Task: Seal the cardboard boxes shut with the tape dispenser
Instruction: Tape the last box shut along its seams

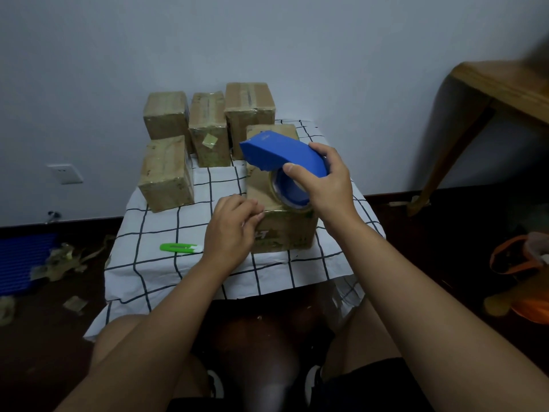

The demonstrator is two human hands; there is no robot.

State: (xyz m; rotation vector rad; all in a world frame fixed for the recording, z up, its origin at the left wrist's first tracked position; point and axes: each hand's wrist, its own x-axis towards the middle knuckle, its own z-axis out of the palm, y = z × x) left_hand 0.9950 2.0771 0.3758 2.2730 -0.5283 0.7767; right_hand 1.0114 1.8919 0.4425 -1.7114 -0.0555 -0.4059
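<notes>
Right hand [329, 179] wraps fingers and thumb round blue tape dispenser [282, 153], raised over top of cardboard box [282, 230] at desk's [166, 233] centre-right. Tape roll [289, 193] hangs just above box lid. Left hand [234, 226] rests loosely curled against box's near left top edge, apparently steadying it, gripping nothing seen. Five more boxes [208, 129] crowd desk's far edge; green cutter [179, 248] lies near left hand. Judgement: box light, stiff-walled, lid yields under pressure; dispenser rigid plastic, best held over its curved back.
</notes>
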